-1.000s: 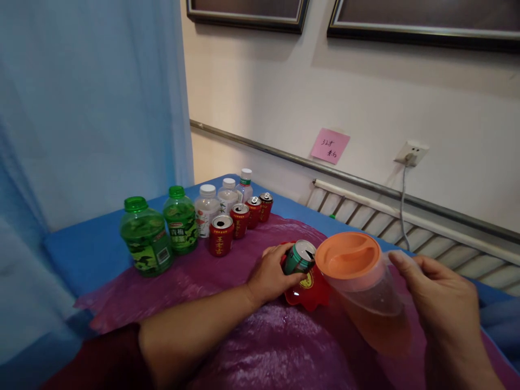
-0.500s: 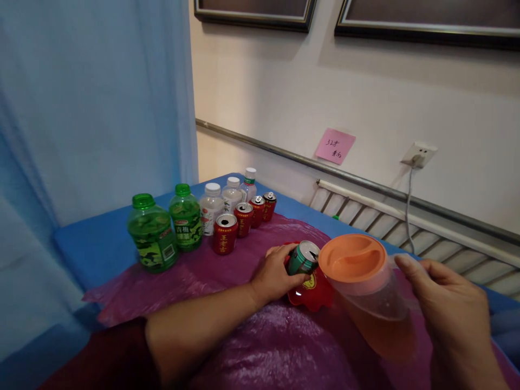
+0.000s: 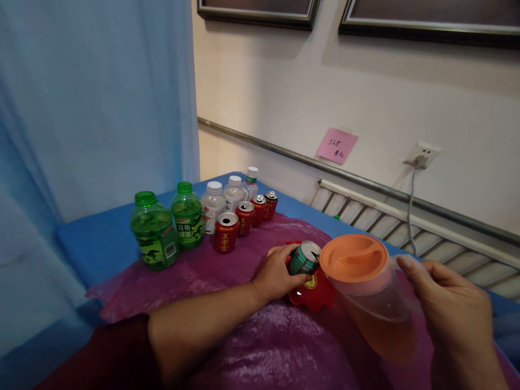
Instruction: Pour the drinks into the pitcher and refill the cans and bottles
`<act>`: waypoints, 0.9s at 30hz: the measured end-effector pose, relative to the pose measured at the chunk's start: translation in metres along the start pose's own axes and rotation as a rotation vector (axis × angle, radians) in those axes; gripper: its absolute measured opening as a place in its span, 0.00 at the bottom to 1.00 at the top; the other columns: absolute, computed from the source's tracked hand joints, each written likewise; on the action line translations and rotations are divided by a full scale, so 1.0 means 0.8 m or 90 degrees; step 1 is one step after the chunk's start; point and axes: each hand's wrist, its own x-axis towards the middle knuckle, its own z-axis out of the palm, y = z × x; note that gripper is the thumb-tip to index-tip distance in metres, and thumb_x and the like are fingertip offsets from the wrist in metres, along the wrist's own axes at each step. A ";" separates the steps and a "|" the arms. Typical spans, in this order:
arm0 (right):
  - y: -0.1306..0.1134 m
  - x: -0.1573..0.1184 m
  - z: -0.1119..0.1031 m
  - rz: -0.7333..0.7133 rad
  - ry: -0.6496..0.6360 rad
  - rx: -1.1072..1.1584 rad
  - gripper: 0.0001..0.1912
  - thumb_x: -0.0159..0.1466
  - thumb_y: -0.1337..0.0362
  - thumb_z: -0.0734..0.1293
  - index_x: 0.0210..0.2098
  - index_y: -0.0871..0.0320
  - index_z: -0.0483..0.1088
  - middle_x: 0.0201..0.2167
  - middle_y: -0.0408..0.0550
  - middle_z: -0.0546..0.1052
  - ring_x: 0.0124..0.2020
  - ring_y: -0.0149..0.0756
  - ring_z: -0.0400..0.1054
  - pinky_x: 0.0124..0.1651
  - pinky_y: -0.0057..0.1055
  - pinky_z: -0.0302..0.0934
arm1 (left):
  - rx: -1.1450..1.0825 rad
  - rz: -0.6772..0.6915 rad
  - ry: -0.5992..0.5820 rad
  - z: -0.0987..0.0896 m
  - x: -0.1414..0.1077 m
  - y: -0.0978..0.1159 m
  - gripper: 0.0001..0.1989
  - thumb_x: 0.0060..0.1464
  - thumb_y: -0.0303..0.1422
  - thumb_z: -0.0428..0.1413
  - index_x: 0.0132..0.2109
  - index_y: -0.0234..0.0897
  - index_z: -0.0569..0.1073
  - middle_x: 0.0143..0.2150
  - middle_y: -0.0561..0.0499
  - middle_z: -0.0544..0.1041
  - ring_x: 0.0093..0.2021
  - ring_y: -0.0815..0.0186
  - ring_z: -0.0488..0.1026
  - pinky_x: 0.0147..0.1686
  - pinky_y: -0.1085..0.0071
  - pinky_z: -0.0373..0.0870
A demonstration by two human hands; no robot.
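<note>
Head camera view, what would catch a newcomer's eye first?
Probably the pitcher with its bright orange lid, tilted in the right hand at lower right. Beside it, the left hand holds a green can at a red dish. Green bottles and red cans stand in rows further back to the left.

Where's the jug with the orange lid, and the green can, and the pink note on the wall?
Jug point(image 3: 377, 304): head view, on its see-through side.
Green can point(image 3: 302, 263): head view, on its green side.
Pink note point(image 3: 338, 145): head view, on the middle of its paper face.
</note>
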 end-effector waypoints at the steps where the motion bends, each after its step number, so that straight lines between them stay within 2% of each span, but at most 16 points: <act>1: 0.001 0.000 0.000 0.002 0.004 -0.003 0.25 0.55 0.42 0.74 0.20 0.56 0.68 0.17 0.37 0.58 0.21 0.28 0.51 0.21 0.28 0.46 | 0.002 0.001 0.000 0.000 0.000 0.000 0.37 0.41 0.38 0.72 0.60 0.43 0.75 0.58 0.47 0.79 0.59 0.48 0.71 0.59 0.55 0.69; 6: 0.007 -0.001 0.000 -0.012 -0.002 0.005 0.24 0.54 0.41 0.74 0.22 0.56 0.70 0.18 0.37 0.60 0.21 0.28 0.52 0.21 0.28 0.46 | 0.013 0.007 0.010 0.000 0.000 -0.002 0.38 0.40 0.37 0.73 0.60 0.42 0.75 0.57 0.46 0.80 0.58 0.48 0.72 0.60 0.55 0.68; 12: 0.002 -0.003 0.001 -0.007 0.003 0.009 0.25 0.54 0.42 0.74 0.20 0.56 0.68 0.17 0.37 0.61 0.21 0.28 0.53 0.21 0.28 0.48 | 0.006 0.006 0.007 0.001 0.000 0.000 0.37 0.40 0.38 0.73 0.60 0.43 0.75 0.57 0.47 0.79 0.58 0.49 0.72 0.58 0.55 0.69; 22: -0.005 -0.009 -0.001 0.009 0.012 0.002 0.25 0.55 0.42 0.74 0.20 0.55 0.66 0.16 0.37 0.57 0.20 0.28 0.48 0.19 0.28 0.43 | 0.000 0.005 0.004 -0.002 0.000 0.002 0.37 0.40 0.37 0.73 0.59 0.42 0.75 0.57 0.47 0.80 0.57 0.49 0.72 0.60 0.54 0.66; 27: -0.006 -0.009 0.000 0.010 0.012 -0.003 0.22 0.55 0.45 0.74 0.21 0.56 0.70 0.18 0.37 0.61 0.22 0.29 0.53 0.22 0.27 0.47 | -0.005 -0.006 0.002 -0.001 0.000 0.001 0.37 0.40 0.37 0.72 0.59 0.41 0.75 0.57 0.46 0.79 0.58 0.49 0.72 0.59 0.54 0.68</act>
